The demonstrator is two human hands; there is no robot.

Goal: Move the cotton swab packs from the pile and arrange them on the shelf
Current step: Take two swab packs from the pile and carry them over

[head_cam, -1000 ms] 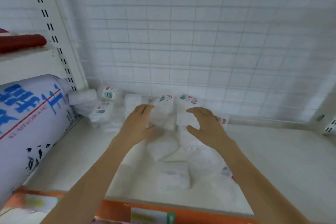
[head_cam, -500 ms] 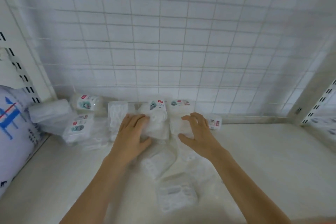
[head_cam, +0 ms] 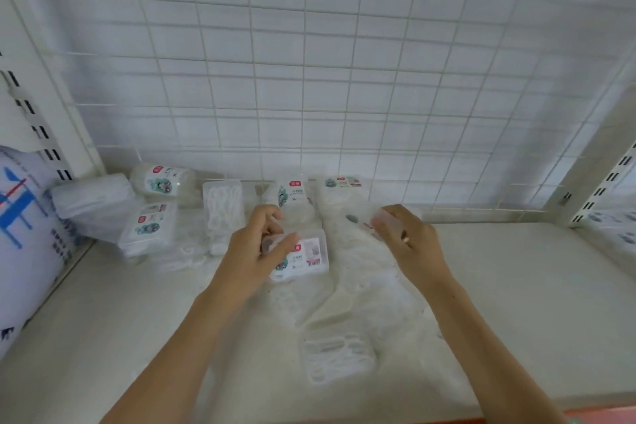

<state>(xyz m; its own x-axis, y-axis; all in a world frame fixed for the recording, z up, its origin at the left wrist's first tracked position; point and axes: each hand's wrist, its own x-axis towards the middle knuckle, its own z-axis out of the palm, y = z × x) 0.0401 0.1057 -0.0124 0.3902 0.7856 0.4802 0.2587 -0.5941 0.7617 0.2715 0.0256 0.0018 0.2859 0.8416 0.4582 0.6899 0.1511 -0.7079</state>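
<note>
The left hand point(head_cam: 253, 251) had its grip closed around a clear swab pack with a printed label point(head_cam: 303, 256), thumb across the top and fingers curled behind it, the pack lifted a little above the heap; the right hand point(head_cam: 409, 241) pinched the corner of a second clear pack point(head_cam: 387, 218) near the wire grid back panel point(head_cam: 344, 79). Between and below the two hands lay the pile point(head_cam: 347, 289), a loose, blurred white heap on the white shelf point(head_cam: 516, 303), with one more box point(head_cam: 335, 358) lying flat at its near edge. Along the back, several packs seemed already roughly placed: a round tub on its side point(head_cam: 161, 181), a flat labelled pack point(head_cam: 149, 225), an upright clear box of swabs point(head_cam: 223, 208), and two labelled packs point(head_cam: 340, 182) leaning by the grid. None of these formed a tidy row, and how many packs the heap held could not be told. Judged from that, the work was at an early to middle stage: a few packs set aside at the back left, two in hand, most of the pile unsorted, and the right half of the shelf unused. A large blue-printed bag point(head_cam: 24, 234) stood at the left edge.
</note>
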